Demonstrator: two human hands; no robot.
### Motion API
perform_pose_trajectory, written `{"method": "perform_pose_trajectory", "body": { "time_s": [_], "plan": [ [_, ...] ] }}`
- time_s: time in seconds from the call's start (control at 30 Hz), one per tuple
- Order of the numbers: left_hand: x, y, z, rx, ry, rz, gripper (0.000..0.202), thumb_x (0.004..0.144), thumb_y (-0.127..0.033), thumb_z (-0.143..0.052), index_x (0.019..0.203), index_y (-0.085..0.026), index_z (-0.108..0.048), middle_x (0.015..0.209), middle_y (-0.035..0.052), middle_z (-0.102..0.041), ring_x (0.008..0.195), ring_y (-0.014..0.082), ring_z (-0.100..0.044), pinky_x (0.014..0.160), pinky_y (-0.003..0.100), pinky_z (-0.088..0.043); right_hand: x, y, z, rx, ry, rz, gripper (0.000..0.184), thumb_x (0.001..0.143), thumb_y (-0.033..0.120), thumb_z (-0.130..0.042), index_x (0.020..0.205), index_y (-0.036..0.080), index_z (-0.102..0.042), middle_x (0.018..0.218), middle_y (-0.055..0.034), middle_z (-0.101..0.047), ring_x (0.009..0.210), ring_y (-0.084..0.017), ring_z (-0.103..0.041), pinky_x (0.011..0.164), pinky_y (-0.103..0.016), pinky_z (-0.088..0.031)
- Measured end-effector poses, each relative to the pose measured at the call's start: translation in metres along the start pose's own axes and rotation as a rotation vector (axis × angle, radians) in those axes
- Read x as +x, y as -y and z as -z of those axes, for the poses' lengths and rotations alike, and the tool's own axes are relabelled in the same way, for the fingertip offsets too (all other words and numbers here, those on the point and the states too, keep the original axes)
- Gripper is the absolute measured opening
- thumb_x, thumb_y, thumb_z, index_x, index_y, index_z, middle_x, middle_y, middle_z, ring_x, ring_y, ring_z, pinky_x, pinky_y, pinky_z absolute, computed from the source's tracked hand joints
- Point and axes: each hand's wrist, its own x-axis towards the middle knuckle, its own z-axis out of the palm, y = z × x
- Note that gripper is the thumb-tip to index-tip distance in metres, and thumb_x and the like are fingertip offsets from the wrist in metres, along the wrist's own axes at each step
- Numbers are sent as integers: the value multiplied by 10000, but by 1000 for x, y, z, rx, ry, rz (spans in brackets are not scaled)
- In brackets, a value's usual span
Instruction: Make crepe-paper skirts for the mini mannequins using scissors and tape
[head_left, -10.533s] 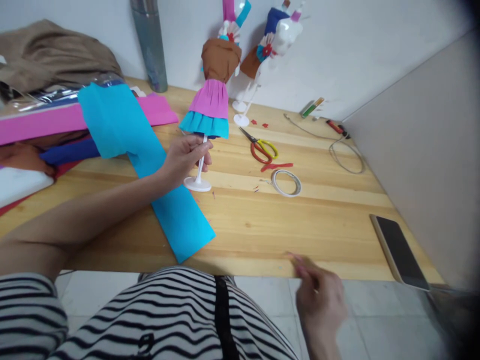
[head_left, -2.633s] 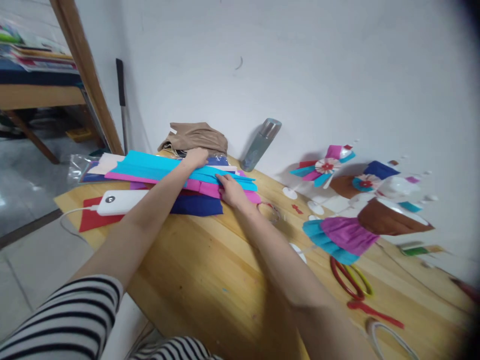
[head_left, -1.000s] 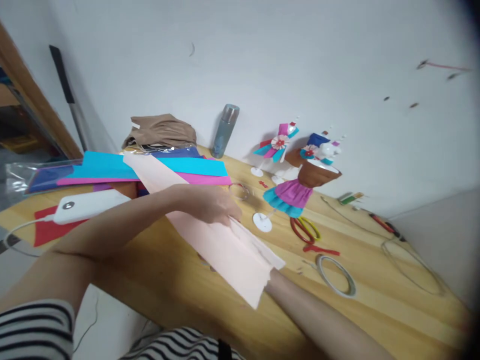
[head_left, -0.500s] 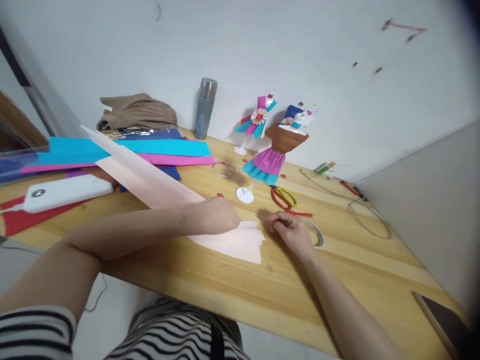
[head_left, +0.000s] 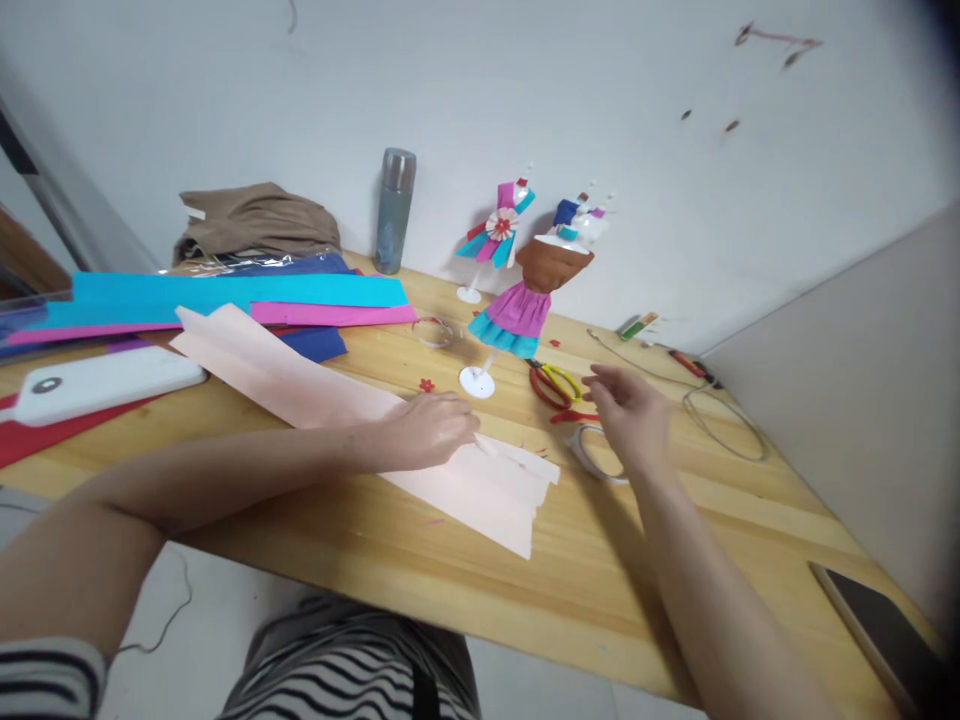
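Note:
A long pale pink paper strip (head_left: 300, 390) lies folded across the wooden table (head_left: 465, 570). My left hand (head_left: 424, 430) rests on it near its right end, fingers curled and pressing the paper down. My right hand (head_left: 626, 415) hovers above a roll of tape (head_left: 592, 450), fingers loosely spread, holding nothing. Just beyond it lie red and yellow scissors (head_left: 555, 383). A small mannequin in a brown, purple and blue paper dress (head_left: 525, 300) stands on a white base behind the hands.
Blue, pink and dark blue paper sheets (head_left: 225, 300) are stacked at the left, with a white power bank (head_left: 97, 380) on red paper. A grey bottle (head_left: 394, 210), brown cloth (head_left: 251, 220), a second decorated stand (head_left: 491, 230), a cable (head_left: 720, 420) and a phone (head_left: 885, 630) lie around.
The pink strip was pulled from the stack and laid flat on the table. My right hand lifted off the strip's end and moved right, above the tape roll.

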Motion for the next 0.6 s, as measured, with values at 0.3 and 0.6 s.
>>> {"method": "perform_pose_trajectory", "body": {
  "time_s": [0.3,0.6],
  "plan": [
    [-18,-1,4,12,87,89,200,858,-315,-553,995,-169,-557,852,81,-655,832,247,-624,650,312,-420,19,-29,-35,-317,242,112,277,780,305,-596,1005,191,-711,859,-119,-654,777,-271,-631,714,-390,-483],
    [-7,5,21,-43,139,259,306,928,-339,-377,844,-178,-623,737,49,-668,685,183,-610,543,254,-308,23,-33,-41,-356,259,106,243,847,251,-507,902,165,-727,963,-144,-661,876,-241,-607,793,-337,-451]
  ]
}}
